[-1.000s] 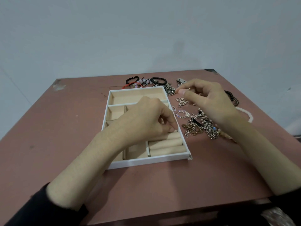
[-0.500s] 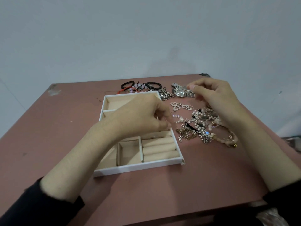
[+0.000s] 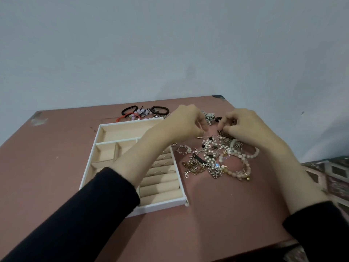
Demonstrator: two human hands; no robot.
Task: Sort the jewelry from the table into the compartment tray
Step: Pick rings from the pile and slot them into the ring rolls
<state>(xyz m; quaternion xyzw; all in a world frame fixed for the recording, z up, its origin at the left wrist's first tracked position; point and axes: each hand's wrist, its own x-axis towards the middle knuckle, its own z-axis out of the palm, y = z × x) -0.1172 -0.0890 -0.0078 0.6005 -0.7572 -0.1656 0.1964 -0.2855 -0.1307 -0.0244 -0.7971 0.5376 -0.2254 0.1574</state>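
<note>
Now | left grip [image 3: 186, 122], right grip [image 3: 243, 126] curled above jewelry pile [image 3: 217, 159] on bench [image 3: 217, 220] | whether anything is pinched cannot be told | rings [image 3: 160, 164] seated in tray [image 3: 160, 206] rolls

Left hand [image 3: 181, 123] was down on the ring rolls [image 3: 160, 188] a sec ago, now it's lifted off the tray [image 3: 162, 204] and swung right, past the tray's far right corner. That uncovered a few rings [image 3: 160, 165] sitting in the rolls. Right hand [image 3: 243, 125] came in from the far side of the jewelry pile [image 3: 213, 157], fingers [image 3: 221, 127] curled down at the pile's far edge. Both hands are now rly close together w/ the watch [image 3: 210, 116] peeking between them. Head cam also tipped up, so the desk [image 3: 217, 224] sits lower in view and there's more wall.
</note>
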